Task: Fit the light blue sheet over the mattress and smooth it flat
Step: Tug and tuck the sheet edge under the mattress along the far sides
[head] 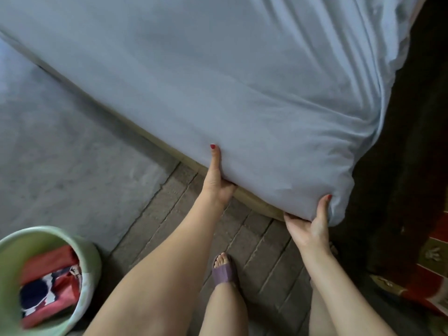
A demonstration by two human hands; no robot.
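The light blue sheet (242, 81) covers the mattress top and wraps down over its near corner. A strip of the beige mattress (257, 202) edge shows below the sheet hem. My left hand (217, 183) grips the sheet's lower edge on the near side, thumb up against the fabric and fingers tucked under it. My right hand (312, 224) holds the sheet at the corner, thumb on the outside and fingers hidden beneath the bunched fabric. Diagonal folds run through the sheet toward the corner at the right.
A green bucket (89, 258) holding red and patterned cloth stands on the floor at lower left. My foot in a purple slipper (224, 272) is on the wooden floorboards. A dark wooden bed frame (412, 166) and a red patterned rug (434, 263) lie at right.
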